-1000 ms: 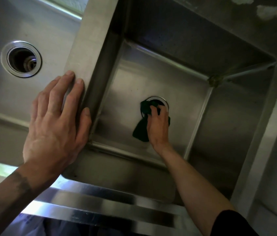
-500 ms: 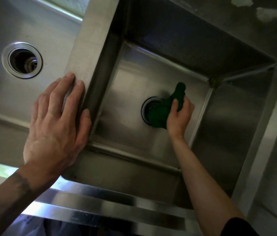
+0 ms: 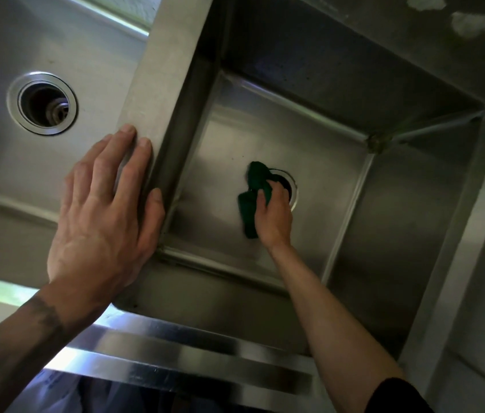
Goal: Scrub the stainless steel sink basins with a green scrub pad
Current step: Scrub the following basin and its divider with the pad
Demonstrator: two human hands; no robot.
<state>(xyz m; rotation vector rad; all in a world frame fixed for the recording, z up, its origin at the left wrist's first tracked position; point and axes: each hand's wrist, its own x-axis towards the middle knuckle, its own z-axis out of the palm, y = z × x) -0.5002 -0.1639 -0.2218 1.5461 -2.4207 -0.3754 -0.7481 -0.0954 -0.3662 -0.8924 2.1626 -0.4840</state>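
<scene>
Back from the drain's far side, the right hand (image 3: 272, 216) now presses the green scrub pad (image 3: 254, 198) against the right basin (image 3: 318, 162) floor, covering the drain ring's (image 3: 293, 189) left edge. Flat and open, the left hand (image 3: 101, 222) rests on the divider (image 3: 160, 73) beside the left basin (image 3: 26, 174).

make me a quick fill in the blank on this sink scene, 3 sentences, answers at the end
1. The green scrub pad is held in the ____ hand.
2. The left hand rests flat on the ____ between the two basins.
3. The pad sits at the edge of the right basin's ____, while the left basin has nothing in it.

Missing words: right; divider; drain
</scene>
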